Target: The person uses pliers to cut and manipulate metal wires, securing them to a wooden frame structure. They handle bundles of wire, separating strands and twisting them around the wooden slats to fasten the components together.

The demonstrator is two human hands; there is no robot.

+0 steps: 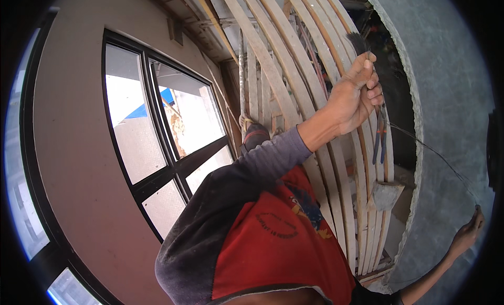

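Note:
My left hand [353, 97], raised over the planks, is closed around a bundle of thin dark wire [359, 43]. The bundle's cut ends fan out like a brush above the thumb. A few long strands of wire [440, 155] run from below this hand toward the lower right. There my right hand [466, 232] pinches their far end between its fingertips, in front of the grey wall. Just under my left fingers is a pair of pliers [379, 142] with dark blue and orange handles pointing down; I cannot tell whether the hand holds it or it lies on the planks.
Long wooden planks [273, 69] run beneath me, with gaps between them. A rough-edged grey concrete surface [454, 84] rises at right, beside a dark opening [401, 142]. A grey block-like object [386, 196] sits near the planks. Black-framed windows [173, 111] line the left wall [79, 147].

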